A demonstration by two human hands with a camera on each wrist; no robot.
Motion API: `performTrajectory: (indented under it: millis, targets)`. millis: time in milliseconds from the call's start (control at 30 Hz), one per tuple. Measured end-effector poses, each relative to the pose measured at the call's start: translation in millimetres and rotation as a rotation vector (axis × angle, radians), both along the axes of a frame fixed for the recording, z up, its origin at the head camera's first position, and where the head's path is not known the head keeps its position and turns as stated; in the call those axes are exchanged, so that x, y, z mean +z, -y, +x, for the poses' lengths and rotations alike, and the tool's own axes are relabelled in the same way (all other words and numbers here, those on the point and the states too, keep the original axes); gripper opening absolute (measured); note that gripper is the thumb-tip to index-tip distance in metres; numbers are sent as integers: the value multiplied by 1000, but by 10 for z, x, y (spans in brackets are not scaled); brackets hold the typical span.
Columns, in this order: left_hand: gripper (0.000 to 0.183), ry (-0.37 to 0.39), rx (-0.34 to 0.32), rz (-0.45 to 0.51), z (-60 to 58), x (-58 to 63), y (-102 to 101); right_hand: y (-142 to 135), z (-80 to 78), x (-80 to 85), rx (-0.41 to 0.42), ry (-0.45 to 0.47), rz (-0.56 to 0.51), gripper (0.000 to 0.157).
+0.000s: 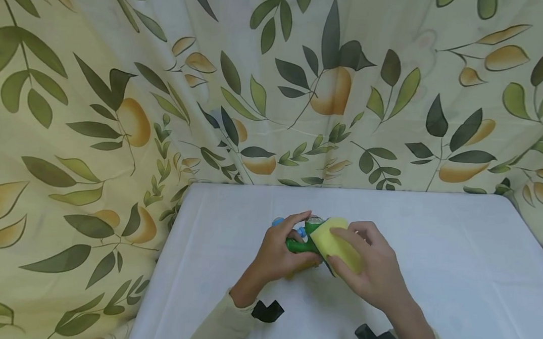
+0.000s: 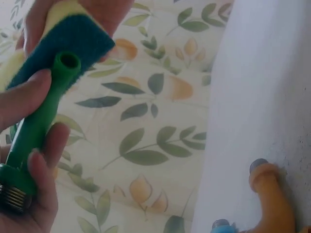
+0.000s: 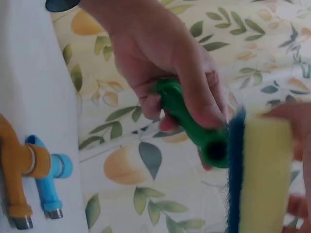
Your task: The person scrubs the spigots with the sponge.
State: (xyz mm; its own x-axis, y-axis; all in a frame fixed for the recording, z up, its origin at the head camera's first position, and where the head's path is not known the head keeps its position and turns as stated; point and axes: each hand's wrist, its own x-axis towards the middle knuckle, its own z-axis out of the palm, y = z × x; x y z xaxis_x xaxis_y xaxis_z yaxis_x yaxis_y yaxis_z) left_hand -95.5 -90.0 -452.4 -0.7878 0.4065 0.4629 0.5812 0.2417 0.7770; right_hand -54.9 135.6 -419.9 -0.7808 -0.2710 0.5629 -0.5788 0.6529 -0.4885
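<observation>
My left hand (image 1: 271,253) grips a green plastic tap (image 2: 36,124), its fingers and thumb around the body. A metal threaded end shows at the bottom left of the left wrist view, and the tap's round open mouth points away from the palm. My right hand (image 1: 378,267) holds a yellow sponge (image 1: 338,246) with a dark green scouring pad (image 2: 73,46). The pad side faces the tap, right beside its mouth; whether they touch I cannot tell. In the right wrist view the sponge covers part of the right hand.
An orange tap (image 3: 12,174) and a blue tap (image 3: 47,189) lie on the white table (image 1: 467,279), below the held tap. A leaf-and-fruit patterned curtain (image 1: 265,113) hangs behind the table and along its left side.
</observation>
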Motion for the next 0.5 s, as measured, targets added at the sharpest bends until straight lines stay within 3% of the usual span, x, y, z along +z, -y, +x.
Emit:
performTrajectory:
  millis: [100,233,400,500]
  targets:
    - [80,-11,66,20,-4,2,-17,40,5,-8,-19,9,28,52]
    - [77,16,67,49,-5,8,-27,76,-8,-37,-50,-35,27,53]
    - [73,95,5,95,6,15,-6,100,-16,-69,-75,-55,-12,57]
    - [73,169,-67,113,18,22,16,103,-30,-77,-108,-75,-13,55]
